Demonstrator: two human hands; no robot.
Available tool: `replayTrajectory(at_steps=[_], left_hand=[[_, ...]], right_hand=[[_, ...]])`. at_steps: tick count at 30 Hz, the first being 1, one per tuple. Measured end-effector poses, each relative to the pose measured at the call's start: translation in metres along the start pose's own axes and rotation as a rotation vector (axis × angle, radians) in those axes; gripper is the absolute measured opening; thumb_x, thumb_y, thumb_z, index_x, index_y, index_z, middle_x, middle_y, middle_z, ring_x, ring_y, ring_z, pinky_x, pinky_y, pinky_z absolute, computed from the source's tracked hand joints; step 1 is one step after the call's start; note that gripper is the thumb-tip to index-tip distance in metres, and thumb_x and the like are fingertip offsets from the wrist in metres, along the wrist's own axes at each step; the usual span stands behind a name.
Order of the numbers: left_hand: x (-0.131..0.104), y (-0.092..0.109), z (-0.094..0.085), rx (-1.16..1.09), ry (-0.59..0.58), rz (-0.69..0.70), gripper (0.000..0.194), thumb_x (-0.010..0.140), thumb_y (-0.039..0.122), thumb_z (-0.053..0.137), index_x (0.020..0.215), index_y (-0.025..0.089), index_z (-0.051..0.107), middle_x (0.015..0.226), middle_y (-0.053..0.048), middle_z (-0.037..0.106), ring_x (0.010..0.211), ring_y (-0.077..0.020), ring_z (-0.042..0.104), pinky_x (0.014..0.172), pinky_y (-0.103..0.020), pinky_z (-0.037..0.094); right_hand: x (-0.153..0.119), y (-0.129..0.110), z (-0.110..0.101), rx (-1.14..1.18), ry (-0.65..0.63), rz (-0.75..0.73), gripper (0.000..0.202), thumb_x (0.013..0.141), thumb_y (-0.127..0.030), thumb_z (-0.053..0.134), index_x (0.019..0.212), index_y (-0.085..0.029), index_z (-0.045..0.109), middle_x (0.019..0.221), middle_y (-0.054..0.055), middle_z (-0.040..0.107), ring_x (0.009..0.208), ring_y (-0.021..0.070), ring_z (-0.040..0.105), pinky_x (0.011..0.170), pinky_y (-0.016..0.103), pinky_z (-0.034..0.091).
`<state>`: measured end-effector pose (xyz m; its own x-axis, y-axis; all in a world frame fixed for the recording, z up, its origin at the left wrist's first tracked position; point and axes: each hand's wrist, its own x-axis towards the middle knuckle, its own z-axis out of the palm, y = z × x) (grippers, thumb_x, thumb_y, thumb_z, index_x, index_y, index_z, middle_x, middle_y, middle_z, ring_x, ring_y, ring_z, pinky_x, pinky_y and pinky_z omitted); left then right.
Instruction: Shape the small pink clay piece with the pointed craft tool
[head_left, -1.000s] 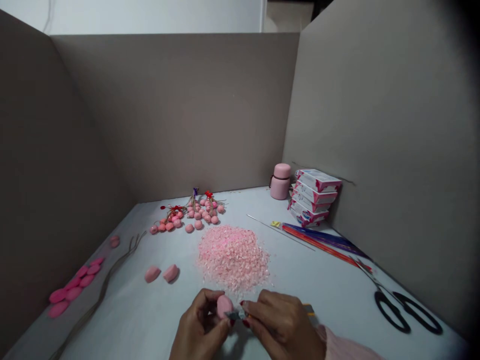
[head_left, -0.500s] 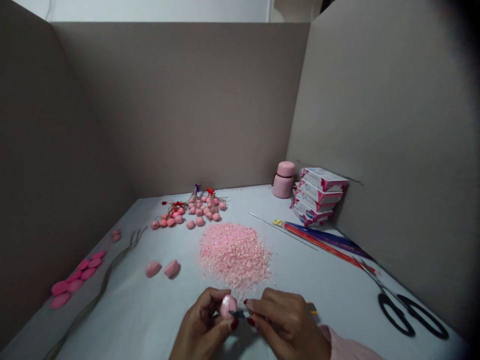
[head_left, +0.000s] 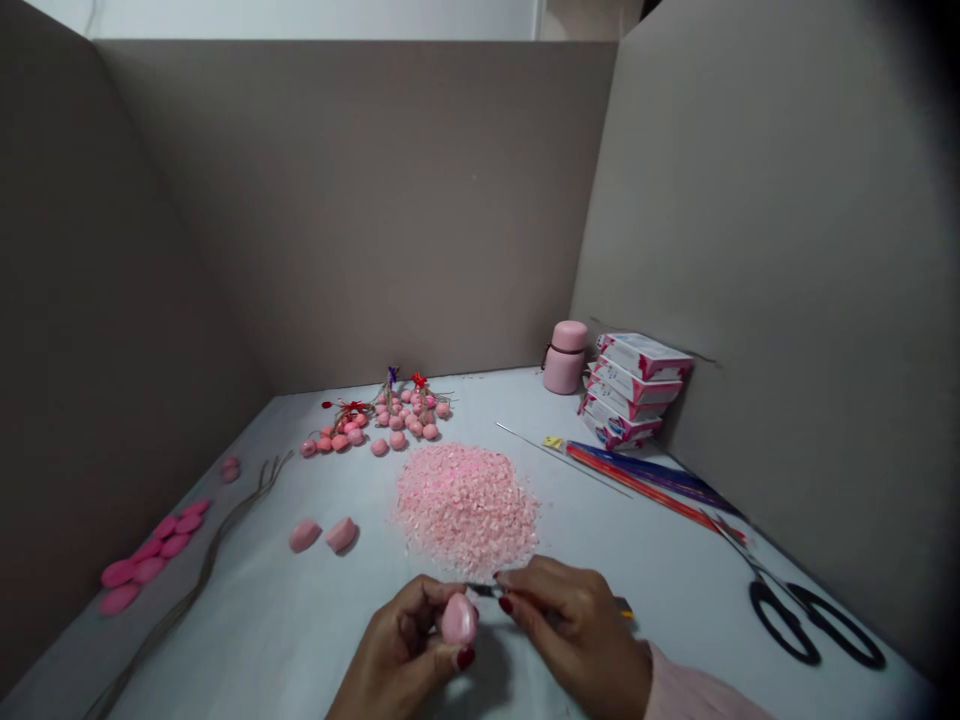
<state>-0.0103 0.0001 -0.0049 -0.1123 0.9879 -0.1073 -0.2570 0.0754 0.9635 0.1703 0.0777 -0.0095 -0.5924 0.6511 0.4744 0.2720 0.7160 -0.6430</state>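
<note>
Two hands are held low over the table [head_left: 300,640], close together. A small pink oval piece [head_left: 458,620] is pinched between the thumb and fingers of the left hand [head_left: 401,660], just above the surface. A thin dark tool [head_left: 484,590], apparently a small blade with a yellow end showing behind the knuckles, is gripped in the closed fingers of the right hand [head_left: 577,635], its tip held just beside the top of the piece; whether it touches cannot be told.

Just beyond the hands a heap of pale pink shavings [head_left: 466,505] is spread. To its left two more pink pieces [head_left: 322,535] lie side by side. Farther back, clusters of small pink beads tied with twine [head_left: 382,420] are gathered. A pair of black scissors [head_left: 814,615] is laid at the right, well apart.

A slip is judged the main risk: the piece is small and rounded, so the tool tip could skid off it toward the left thumb. The piece could also be squeezed out of the pinch and dropped into the shavings.
</note>
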Motion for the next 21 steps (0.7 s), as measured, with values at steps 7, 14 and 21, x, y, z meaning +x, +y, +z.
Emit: replayTrajectory(at_steps=[7, 14, 21], left_hand=[[-0.0003, -0.0058, -0.0011, -0.094, 0.045, -0.032, 0.037, 0.065, 0.036, 0.077, 0.097, 0.021, 0.069, 0.082, -0.003, 0.063, 0.077, -0.0174, 0.053, 0.070, -0.030, 0.040], [-0.0010, -0.0089, 0.0007, -0.156, 0.003, -0.063, 0.032, 0.066, 0.040, 0.075, 0.091, 0.021, 0.068, 0.077, -0.001, 0.061, 0.071, -0.0146, 0.052, 0.068, -0.029, 0.040], [-0.0019, -0.0073, 0.0040, -0.157, -0.039, -0.044, 0.032, 0.065, 0.042, 0.076, 0.084, 0.017, 0.068, 0.071, -0.001, 0.057, 0.065, -0.0131, 0.050, 0.062, -0.027, 0.039]], right_hand=[[-0.0024, -0.0008, 0.0010, 0.037, 0.006, -0.016, 0.018, 0.088, -0.022, 0.052, 0.089, -0.017, 0.069, 0.065, 0.003, 0.064, 0.058, 0.0145, 0.061, 0.054, 0.023, 0.042], [-0.0029, -0.0073, 0.0015, -0.025, -0.076, -0.087, 0.024, 0.090, -0.023, 0.047, 0.092, -0.017, 0.070, 0.062, 0.003, 0.062, 0.056, 0.0144, 0.058, 0.051, 0.023, 0.039], [0.0000, 0.0008, 0.0011, -0.031, 0.012, -0.036, 0.020, 0.089, -0.022, 0.049, 0.088, -0.017, 0.069, 0.065, 0.003, 0.065, 0.057, 0.0148, 0.060, 0.054, 0.023, 0.043]])
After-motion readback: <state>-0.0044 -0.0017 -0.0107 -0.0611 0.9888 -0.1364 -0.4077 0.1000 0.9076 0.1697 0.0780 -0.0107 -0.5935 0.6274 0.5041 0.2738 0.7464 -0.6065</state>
